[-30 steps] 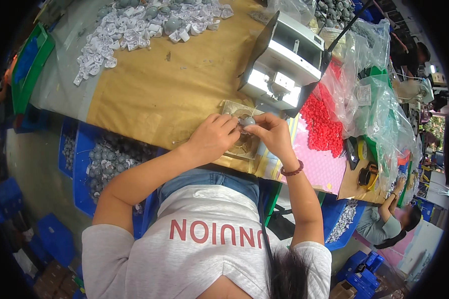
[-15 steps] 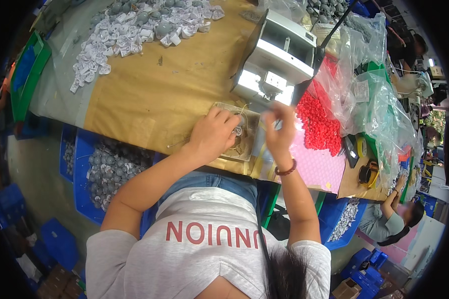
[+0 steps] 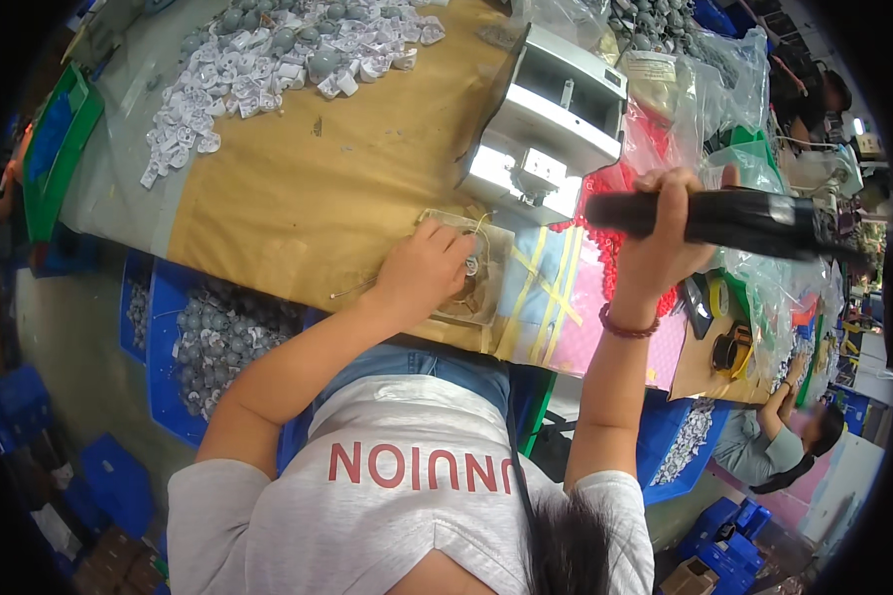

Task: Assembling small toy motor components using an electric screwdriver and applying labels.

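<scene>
My left hand (image 3: 425,270) rests over a small clear-walled holder (image 3: 494,283) at the table's near edge. Its fingers are closed on a small grey-and-white plastic part (image 3: 472,264), largely hidden beneath them. Raised to the right, my right hand (image 3: 662,243) grips a black electric screwdriver (image 3: 739,220). The tool lies almost level in the picture, blurred toward its right end. Beyond the holder stands a white box-shaped machine (image 3: 551,109) with an open top tray.
White and grey plastic parts (image 3: 258,64) are heaped at the far left. Red pieces (image 3: 610,253) and clear bags (image 3: 754,188) lie right. Blue bins (image 3: 174,387) of parts sit below the table edge. Another person (image 3: 774,441) works at far right.
My right hand has moved right from beside the holder and taken hold of the black screwdriver, which hung by the machine and is now tipped level. My left hand stays at the holder.
</scene>
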`<state>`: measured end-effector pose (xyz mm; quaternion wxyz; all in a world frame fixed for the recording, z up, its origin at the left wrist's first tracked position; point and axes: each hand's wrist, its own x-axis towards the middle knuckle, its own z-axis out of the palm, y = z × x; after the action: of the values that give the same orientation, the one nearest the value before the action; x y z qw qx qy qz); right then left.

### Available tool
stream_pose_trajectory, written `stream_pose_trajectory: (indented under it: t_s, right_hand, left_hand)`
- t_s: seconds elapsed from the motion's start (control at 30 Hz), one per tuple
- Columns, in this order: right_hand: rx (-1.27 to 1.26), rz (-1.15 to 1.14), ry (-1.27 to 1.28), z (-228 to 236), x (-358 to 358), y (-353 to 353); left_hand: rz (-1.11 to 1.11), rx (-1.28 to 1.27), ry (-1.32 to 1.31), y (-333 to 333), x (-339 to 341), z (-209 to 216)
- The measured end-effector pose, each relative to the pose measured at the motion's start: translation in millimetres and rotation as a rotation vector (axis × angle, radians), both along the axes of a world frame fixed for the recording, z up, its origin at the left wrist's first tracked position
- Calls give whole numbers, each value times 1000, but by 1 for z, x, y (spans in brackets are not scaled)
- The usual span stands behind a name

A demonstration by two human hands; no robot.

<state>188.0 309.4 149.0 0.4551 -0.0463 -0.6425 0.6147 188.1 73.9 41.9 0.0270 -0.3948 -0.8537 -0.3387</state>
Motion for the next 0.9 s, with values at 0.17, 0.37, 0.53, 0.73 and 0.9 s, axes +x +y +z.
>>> stream_pose_trajectory:
  t_s: [0.17, 0.37, 0.53, 0.73, 0.9]
  right_hand:
    - [22, 225, -46, 26, -24, -21]
    - [22, 245, -206, 8, -58, -26]
    - [-10, 351, -398, 6, -41, -45]
    - [-89, 392, -349, -9, 7, -79]
    - [-39, 388, -240, -28, 13, -82]
  left_hand:
    - [-18, -8, -28, 1, -2, 3]
    - [5, -15, 6, 3, -1, 0]
    - [9, -8, 3, 1, -3, 1]
    - [4, 21, -7, -1, -2, -4]
    - [22, 30, -29, 2, -1, 0]
